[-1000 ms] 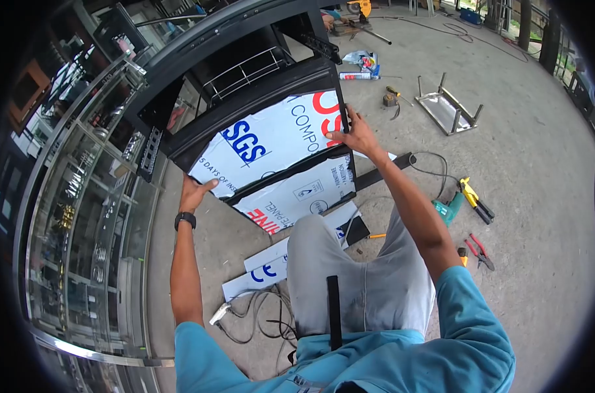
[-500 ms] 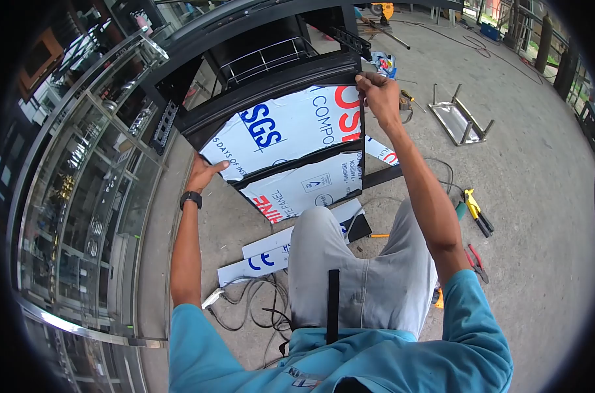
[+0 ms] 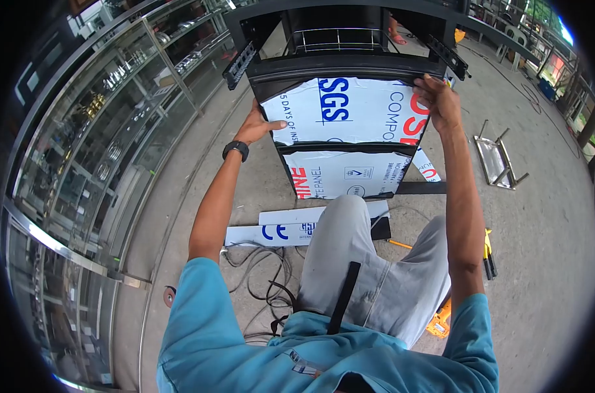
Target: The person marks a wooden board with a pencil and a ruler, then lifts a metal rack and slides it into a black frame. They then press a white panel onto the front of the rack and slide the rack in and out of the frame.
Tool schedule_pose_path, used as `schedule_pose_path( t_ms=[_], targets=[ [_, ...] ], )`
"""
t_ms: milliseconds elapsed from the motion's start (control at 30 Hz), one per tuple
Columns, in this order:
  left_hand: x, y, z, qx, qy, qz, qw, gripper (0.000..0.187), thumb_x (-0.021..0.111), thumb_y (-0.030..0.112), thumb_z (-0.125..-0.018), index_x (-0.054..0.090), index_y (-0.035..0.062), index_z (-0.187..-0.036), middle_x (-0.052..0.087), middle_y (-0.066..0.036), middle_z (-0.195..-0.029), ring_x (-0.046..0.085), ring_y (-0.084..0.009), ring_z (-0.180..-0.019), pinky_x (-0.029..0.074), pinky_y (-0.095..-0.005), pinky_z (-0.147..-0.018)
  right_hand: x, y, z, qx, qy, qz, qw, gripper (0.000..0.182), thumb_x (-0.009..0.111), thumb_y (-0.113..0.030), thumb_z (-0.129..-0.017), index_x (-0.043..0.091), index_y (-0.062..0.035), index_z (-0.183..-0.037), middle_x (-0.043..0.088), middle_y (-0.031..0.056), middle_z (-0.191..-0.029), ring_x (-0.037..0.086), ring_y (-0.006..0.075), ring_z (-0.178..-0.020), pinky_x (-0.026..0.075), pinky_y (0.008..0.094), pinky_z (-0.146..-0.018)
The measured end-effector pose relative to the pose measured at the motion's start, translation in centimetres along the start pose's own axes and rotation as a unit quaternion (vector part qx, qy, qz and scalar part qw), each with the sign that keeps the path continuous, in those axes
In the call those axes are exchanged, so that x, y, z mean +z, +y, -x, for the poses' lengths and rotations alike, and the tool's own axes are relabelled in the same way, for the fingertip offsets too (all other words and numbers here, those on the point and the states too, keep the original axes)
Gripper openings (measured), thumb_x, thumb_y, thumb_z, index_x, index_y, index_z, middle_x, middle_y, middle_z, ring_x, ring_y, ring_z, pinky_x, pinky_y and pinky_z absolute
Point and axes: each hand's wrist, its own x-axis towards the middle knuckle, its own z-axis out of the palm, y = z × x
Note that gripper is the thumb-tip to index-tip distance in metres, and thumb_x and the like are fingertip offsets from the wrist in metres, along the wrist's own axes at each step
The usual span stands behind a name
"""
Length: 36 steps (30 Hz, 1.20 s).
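A black-framed panel (image 3: 376,124) stands upright in front of my knees, its face covered with white film printed in blue and red. My left hand (image 3: 260,126) grips its left edge, thumb laid over the film and the other fingers mostly hidden behind. At the upper right corner, my right hand (image 3: 439,101) holds the frame with bent fingers. Just above the panel is a black cabinet frame (image 3: 350,12), with a perforated metal rail (image 3: 240,64) on the left and a similar rail (image 3: 448,59) on the right. A wire rack (image 3: 340,40) shows inside it.
Film-covered strips (image 3: 245,236) and a coiled cable (image 3: 271,278) lie on the floor near my knees. A glass display case (image 3: 101,164) lines the left. To the right are a small metal frame with legs (image 3: 497,160), yellow-handled cutters (image 3: 488,255) and an orange tool (image 3: 439,322).
The view has turned, so the panel and cabinet frame now look more level and sit further right. Both hands keep their places on the panel's edges.
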Motion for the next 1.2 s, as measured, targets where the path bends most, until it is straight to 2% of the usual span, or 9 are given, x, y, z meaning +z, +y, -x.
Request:
schedule_pose_path(
  t_ms=[267, 333, 533, 800, 933, 967, 1000, 1067, 1200],
  targets=[
    [0.4, -0.6, 0.8, -0.018, 0.025, -0.017, 0.999, 0.109, 0.082, 0.034, -0.052, 0.019, 0.0002, -0.135, 0.041, -0.024, -0.129, 0.037, -0.0332, -0.124, 0.027, -0.0368, -0.105, 0.0, 0.5, -0.2, -0.009, 0.01, 0.028, 1.0, 0.027, 0.055, -0.011, -0.083, 0.055, 0.0041, -0.106, 0.064, 0.0106, -0.086, 0.063, 0.0168, -0.072, 0.049, 0.0233, -0.057],
    [0.6, 0.0, 0.9, 0.018, -0.019, 0.104, 0.994, 0.099, 0.079, 0.023, -0.059, 0.018, 0.0007, -0.134, 0.041, -0.023, -0.128, 0.039, -0.0311, -0.122, 0.031, -0.037, -0.102, -0.7, 0.6, -0.2, -0.015, -0.009, 0.008, 1.0, 0.026, 0.055, -0.008, -0.082, 0.056, 0.0046, -0.105, 0.064, 0.0106, -0.085, 0.062, 0.0163, -0.068, 0.049, 0.0238, -0.056],
    [0.9, -0.1, 1.0, 0.039, -0.018, 0.084, 0.996, 0.09, 0.077, 0.02, -0.064, 0.023, 0.0011, -0.133, 0.04, -0.019, -0.128, 0.038, -0.0281, -0.12, 0.028, -0.0368, -0.103, -1.4, 2.3, 0.1, -0.132, 0.153, 0.026, 0.979, 0.017, 0.058, -0.003, -0.079, 0.06, 0.0068, -0.092, 0.062, 0.009, -0.072, 0.058, 0.0134, -0.056, 0.044, 0.0231, -0.05],
    [1.2, -0.2, 1.3, 0.015, -0.022, 0.053, 0.998, 0.086, 0.075, 0.023, -0.068, 0.024, -0.0008, -0.134, 0.038, -0.02, -0.13, 0.036, -0.0283, -0.122, 0.027, -0.0355, -0.102, -5.5, 6.1, 2.3, -0.017, 0.06, 0.137, 0.989, 0.018, 0.061, -0.011, -0.077, 0.062, 0.0059, -0.083, 0.06, 0.0079, -0.066, 0.056, 0.0117, -0.052, 0.043, 0.0239, -0.046],
    [2.3, -1.1, 1.9, 0.058, 0.024, 0.002, 0.998, 0.082, 0.076, 0.025, -0.068, 0.029, -0.0063, -0.128, 0.042, -0.024, -0.125, 0.039, -0.0305, -0.119, 0.027, -0.0385, -0.102, -8.9, 11.6, 2.3, 0.122, -0.057, 0.393, 0.91, 0.023, 0.064, -0.015, -0.071, 0.064, 0.0018, -0.086, 0.063, 0.01, -0.069, 0.061, 0.0174, -0.058, 0.048, 0.0273, -0.051],
    [3.2, -2.1, 2.3, 0.082, 0.099, -0.016, 0.992, 0.082, 0.075, 0.025, -0.069, 0.028, -0.0065, -0.128, 0.04, -0.025, -0.125, 0.038, -0.0321, -0.119, 0.027, -0.0391, -0.101, -9.5, 12.5, 3.0, 0.17, -0.092, 0.488, 0.852, 0.023, 0.063, -0.015, -0.069, 0.065, -0.0003, -0.087, 0.064, 0.0109, -0.072, 0.064, 0.0203, -0.062, 0.051, 0.0292, -0.055],
    [3.9, -2.3, 2.9, 0.109, 0.172, -0.036, 0.978, 0.082, 0.075, 0.025, -0.07, 0.028, -0.0067, -0.129, 0.039, -0.025, -0.125, 0.037, -0.0337, -0.119, 0.027, -0.0396, -0.101, -10.4, 13.2, 3.8, 0.171, -0.089, 0.471, 0.86, 0.023, 0.063, -0.015, -0.069, 0.065, -0.0003, -0.087, 0.064, 0.0109, -0.072, 0.064, 0.0203, -0.062, 0.051, 0.0292, -0.055],
    [6.5, -0.6, 6.0, 0.084, 0.283, -0.198, 0.935, 0.082, 0.074, 0.024, -0.069, 0.027, -0.006, -0.13, 0.034, -0.026, -0.126, 0.031, -0.0373, -0.12, 0.026, -0.0438, -0.1, -11.8, 14.7, 5.3, 0.103, -0.172, 0.709, 0.676, 0.022, 0.06, -0.012, -0.068, 0.066, -0.0038, -0.087, 0.066, 0.0119, -0.08, 0.065, 0.0254, -0.075, 0.052, 0.0339, -0.065],
    [9.7, 7.9, 7.0, 0.274, 0.121, -0.276, 0.913, 0.082, 0.076, 0.025, -0.067, 0.031, -0.0009, -0.13, 0.029, -0.024, -0.129, 0.027, -0.0375, -0.121, 0.023, -0.0467, -0.1, -11.1, 13.9, 5.6, 0.088, -0.102, 0.688, 0.713, 0.021, 0.057, -0.01, -0.068, 0.067, -0.0039, -0.086, 0.066, 0.0139, -0.086, 0.064, 0.0276, -0.083, 0.052, 0.0362, -0.07]
  ],
)
